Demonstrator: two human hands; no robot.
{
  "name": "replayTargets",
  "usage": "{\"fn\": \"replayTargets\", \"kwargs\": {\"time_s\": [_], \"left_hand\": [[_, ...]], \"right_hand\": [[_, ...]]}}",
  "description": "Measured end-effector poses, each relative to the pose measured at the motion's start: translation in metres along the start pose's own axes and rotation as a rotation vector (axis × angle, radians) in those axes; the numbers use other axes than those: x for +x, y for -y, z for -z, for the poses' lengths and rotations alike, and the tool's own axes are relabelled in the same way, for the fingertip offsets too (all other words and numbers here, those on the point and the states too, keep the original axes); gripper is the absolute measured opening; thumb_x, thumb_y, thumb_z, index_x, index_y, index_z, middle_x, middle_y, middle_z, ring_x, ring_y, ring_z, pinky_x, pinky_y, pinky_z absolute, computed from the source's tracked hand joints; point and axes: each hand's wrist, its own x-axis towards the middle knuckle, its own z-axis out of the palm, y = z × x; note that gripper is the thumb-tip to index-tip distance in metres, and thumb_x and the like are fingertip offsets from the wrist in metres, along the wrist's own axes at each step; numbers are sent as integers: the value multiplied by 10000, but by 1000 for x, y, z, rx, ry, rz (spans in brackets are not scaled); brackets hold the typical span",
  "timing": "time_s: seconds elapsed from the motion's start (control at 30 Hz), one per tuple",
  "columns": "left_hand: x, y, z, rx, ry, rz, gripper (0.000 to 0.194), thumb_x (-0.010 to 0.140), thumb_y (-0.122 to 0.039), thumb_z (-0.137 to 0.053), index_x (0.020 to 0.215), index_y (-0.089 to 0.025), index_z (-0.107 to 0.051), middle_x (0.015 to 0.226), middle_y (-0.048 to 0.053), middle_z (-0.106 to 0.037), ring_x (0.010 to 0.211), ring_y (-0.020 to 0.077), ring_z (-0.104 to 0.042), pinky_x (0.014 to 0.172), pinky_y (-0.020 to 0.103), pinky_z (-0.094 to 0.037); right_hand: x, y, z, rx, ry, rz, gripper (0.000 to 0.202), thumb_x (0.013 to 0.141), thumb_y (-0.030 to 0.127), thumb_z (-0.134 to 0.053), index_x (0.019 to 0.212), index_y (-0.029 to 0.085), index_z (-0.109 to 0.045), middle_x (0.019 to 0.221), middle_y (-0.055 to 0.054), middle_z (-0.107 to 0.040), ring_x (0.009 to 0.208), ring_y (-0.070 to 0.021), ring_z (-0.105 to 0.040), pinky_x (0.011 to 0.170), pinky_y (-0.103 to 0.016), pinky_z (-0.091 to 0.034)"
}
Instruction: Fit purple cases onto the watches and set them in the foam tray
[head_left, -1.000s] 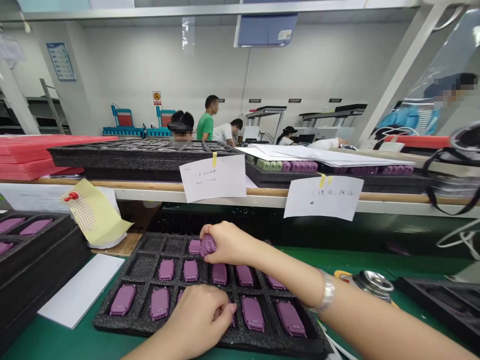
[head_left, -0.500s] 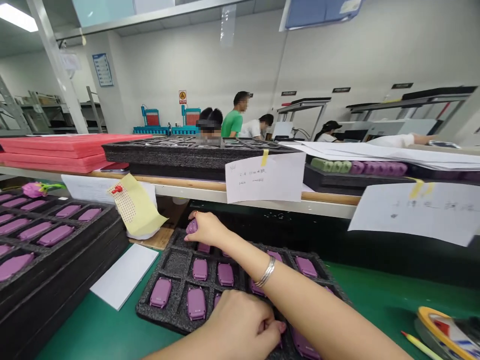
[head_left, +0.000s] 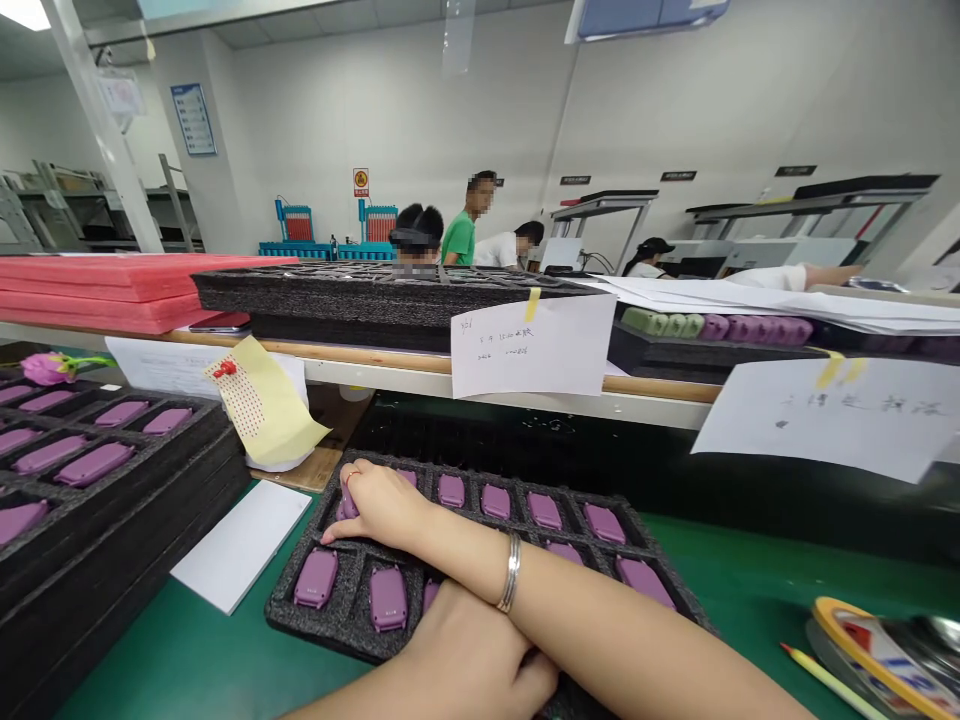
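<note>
My right hand (head_left: 386, 508), with a silver bracelet at the wrist, reaches across to the left side of a black foam tray (head_left: 352, 585). Its fingers are closed on a purple watch case (head_left: 346, 503), low over a compartment in that side's second row. Most of the held case is hidden by the fingers. My left hand (head_left: 469, 650) is curled at the tray's near edge, partly under my right forearm; whatever its fingers hold is hidden. Other purple watch cases lie singly in compartments, such as one at the near left corner (head_left: 316, 578).
Stacked black foam trays (head_left: 172, 480) with purple cases stand at left, beside a white pad (head_left: 240, 545). A shelf (head_left: 375, 378) with hanging paper notes crosses behind. A tape roll (head_left: 862, 640) and a pencil (head_left: 825, 680) lie at right. Several people are beyond the shelf.
My right hand has moved left and toward me with the watch case, from the tray's far left corner down to the second row. My left hand remains curled at about the same place.
</note>
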Motion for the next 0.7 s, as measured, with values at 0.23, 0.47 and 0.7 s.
{"fn": "replayTargets", "kwargs": {"time_s": [0.23,0.47,0.7], "left_hand": [[-2,7,-5,142,67,58,171,884,-233,-575,800,-187,-716,832,73,-766,746,245,-672,685,325,-453],[0,5,-8,219,86,96,301,927,-280,-532,640,-204,-582,685,22,-680,658,184,-593,625,298,-324],[1,4,-5,248,106,114,314,942,-271,-499,637,-206,-467,673,-5,-629,665,167,-568,609,281,-290]], "right_hand": [[-34,-33,20,-48,-86,8,598,733,675,-755,1048,173,-675,1026,-70,-676,926,-217,-681,831,-315,-534],[-85,-124,64,-242,-283,-350,365,979,417,-597,1262,186,-601,1311,-105,-605,1174,-272,-599,998,-511,-486],[-128,-164,52,-264,-189,-445,376,982,348,-611,1320,190,-570,1393,-111,-559,1215,-286,-586,1010,-531,-490]]}}
